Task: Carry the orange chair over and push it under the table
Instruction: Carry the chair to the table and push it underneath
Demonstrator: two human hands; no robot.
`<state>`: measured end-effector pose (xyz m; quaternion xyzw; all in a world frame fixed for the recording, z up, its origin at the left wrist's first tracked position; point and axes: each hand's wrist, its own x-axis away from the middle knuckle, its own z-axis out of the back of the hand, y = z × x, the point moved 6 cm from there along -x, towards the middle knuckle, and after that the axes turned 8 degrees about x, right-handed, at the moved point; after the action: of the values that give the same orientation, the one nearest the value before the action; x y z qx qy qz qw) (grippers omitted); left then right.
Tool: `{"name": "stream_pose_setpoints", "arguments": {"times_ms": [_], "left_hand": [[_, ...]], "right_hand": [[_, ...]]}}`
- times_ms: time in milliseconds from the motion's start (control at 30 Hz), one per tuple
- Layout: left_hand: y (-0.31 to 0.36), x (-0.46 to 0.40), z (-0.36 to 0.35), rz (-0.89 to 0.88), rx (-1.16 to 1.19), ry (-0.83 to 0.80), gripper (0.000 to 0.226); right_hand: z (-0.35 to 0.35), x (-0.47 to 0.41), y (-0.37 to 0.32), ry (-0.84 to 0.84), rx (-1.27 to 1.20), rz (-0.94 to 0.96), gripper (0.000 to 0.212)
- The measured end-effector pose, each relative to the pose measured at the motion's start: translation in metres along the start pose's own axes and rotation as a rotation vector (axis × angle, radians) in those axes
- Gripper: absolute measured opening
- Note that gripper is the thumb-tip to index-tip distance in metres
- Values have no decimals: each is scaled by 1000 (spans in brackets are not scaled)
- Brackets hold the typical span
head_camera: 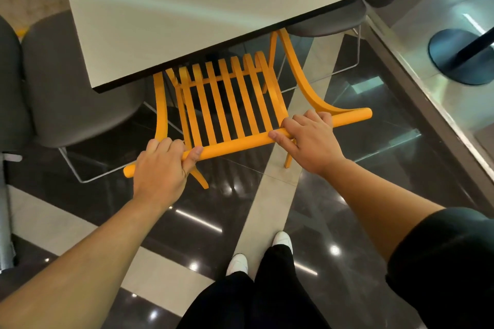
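Step in hand: the push-in, looks nearly finished. Orange chair [227,104] stands on the floor, seat mostly hidden under the near edge of the white desk [187,8]; slatted back and top rail stick out toward the person.

Left hand [163,165] is wrapped around the top rail near its left end, thumb under, fingers curled over. Right hand [307,136] rests on the rail right of centre, fingers only loosely bent over it, more pressing than clamping.

Chair faces away from the person, front toward the desk's middle. Top rail is the long axis in view, running left-low to right-high, about parallel to the desk edge, so the chair sits square to the desk.

Next move, my guess: short straight shove forward, even on both hands, until the back nears the edge, then let go. Grey chair [77,80] is just beside the left arm, another grey chair [328,21] close on the right; skewing could snag either.
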<state>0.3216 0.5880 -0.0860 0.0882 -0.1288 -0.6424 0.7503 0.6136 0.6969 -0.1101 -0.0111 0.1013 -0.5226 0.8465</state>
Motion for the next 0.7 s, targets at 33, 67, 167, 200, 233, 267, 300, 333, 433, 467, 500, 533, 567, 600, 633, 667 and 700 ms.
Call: {"name": "stream_pose_setpoints", "arguments": {"times_ms": [33, 67, 167, 200, 233, 267, 300, 333, 433, 467, 500, 533, 567, 600, 633, 667, 700], "left_hand": [[1, 0, 0, 3, -2, 1, 62], [1, 1, 0, 6, -5, 0, 61], [1, 1, 0, 21, 1, -9, 61], [1, 1, 0, 28, 8, -15, 61], [1, 1, 0, 33, 12, -18, 62], [1, 1, 1, 36, 15, -21, 64], [2, 1, 1, 37, 17, -23, 65], [2, 1, 1, 37, 19, -23, 66], [4, 1, 1, 35, 15, -13, 69], [4, 1, 1, 33, 13, -7, 69], [5, 1, 0, 33, 11, -1, 69], [6, 1, 0, 36, 8, 4, 68], [7, 0, -1, 40, 6, 6, 67], [9, -1, -1, 45, 7, 4, 65], [11, -2, -2, 50, 7, 1, 63], [13, -2, -3, 52, 5, 0, 62], [15, -3, -4, 53, 2, 2, 60]], "right_hand": [[-1, 0, 0, 5, 2, -1, 48], [-2, 0, 1, 10, 3, -1, 47], [-3, 0, 1, 13, -6, -5, 45], [-3, 0, 1, 9, -15, -9, 46], [-3, 0, 1, 7, -25, -11, 47], [-2, 0, 1, 6, -33, -11, 47], [-2, 0, 0, 3, -40, -10, 47], [-2, 0, 1, 1, -47, -10, 45], [-1, 0, 1, 8, -67, -6, 40], [-2, 0, 1, 7, -73, -4, 41], [-2, 0, 2, 4, -73, -1, 41], [-2, -1, 4, -2, -69, 2, 43], [-2, -3, 6, -14, -63, 6, 44], [-3, -4, 9, -29, -59, 12, 45], [-2, -6, 12, -41, -57, 19, 46], [-1, -8, 15, -45, -57, 26, 46], [0, -10, 17, -48, -58, 34, 47]]}}
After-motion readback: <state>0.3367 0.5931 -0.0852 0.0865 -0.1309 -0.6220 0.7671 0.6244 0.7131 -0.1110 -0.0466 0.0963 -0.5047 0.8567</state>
